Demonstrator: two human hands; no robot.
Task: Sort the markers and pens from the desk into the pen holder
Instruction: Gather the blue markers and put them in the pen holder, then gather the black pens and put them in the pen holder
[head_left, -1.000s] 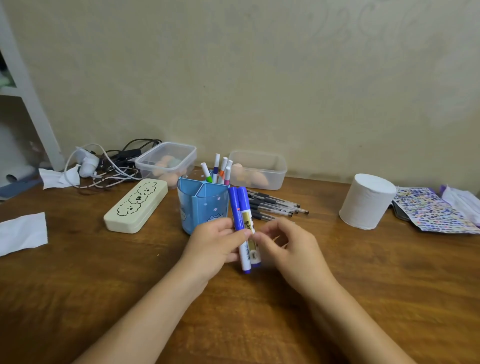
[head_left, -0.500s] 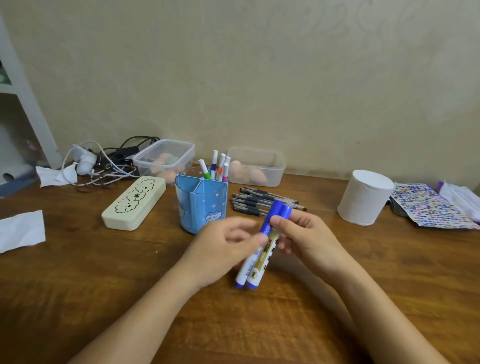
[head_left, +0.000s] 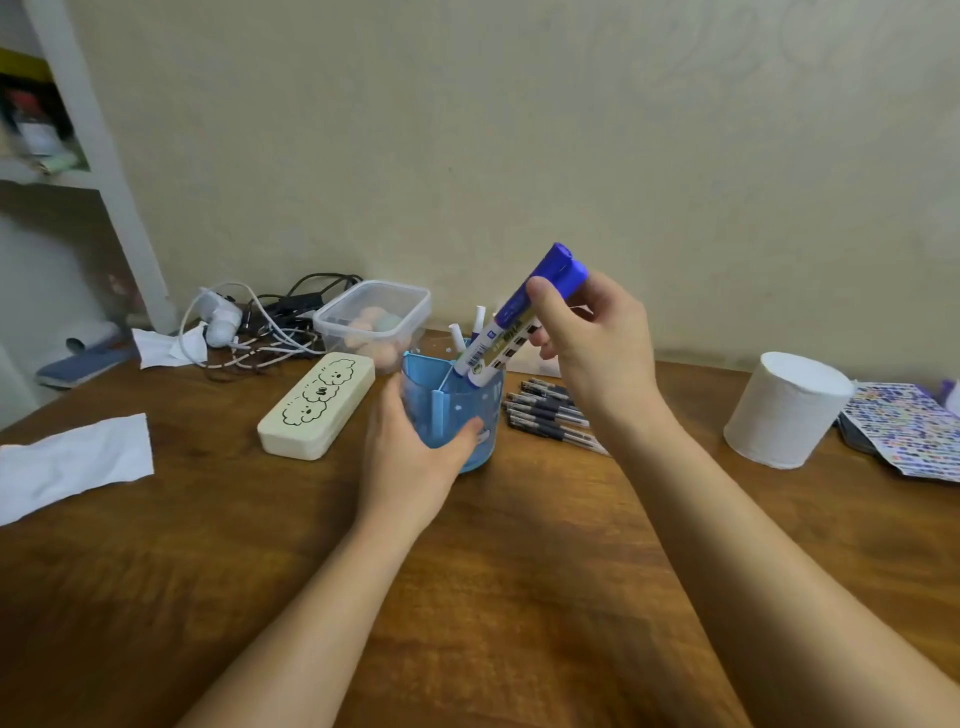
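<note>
A blue pen holder (head_left: 452, 410) with inner dividers stands mid-desk. My left hand (head_left: 410, 457) wraps around its front wall. My right hand (head_left: 587, 338) pinches two blue-capped markers (head_left: 511, 322) by their caps, held slanted, with their lower ends dipping into the holder's right compartment. Thin white markers (head_left: 467, 332) stick up at the back of the holder. Several dark pens (head_left: 550, 415) lie on the desk just right of the holder, partly behind my right forearm.
A cream pencil case (head_left: 317, 405) lies left of the holder. Behind it are a clear plastic box (head_left: 374, 317) and tangled cables (head_left: 265, 322). A toilet paper roll (head_left: 784, 410) and a sticker sheet (head_left: 904, 431) sit at right, white paper (head_left: 72, 462) at left.
My right hand lifted the two markers from low over the desk up and back to the holder. My left hand let go of them and took hold of the holder.
</note>
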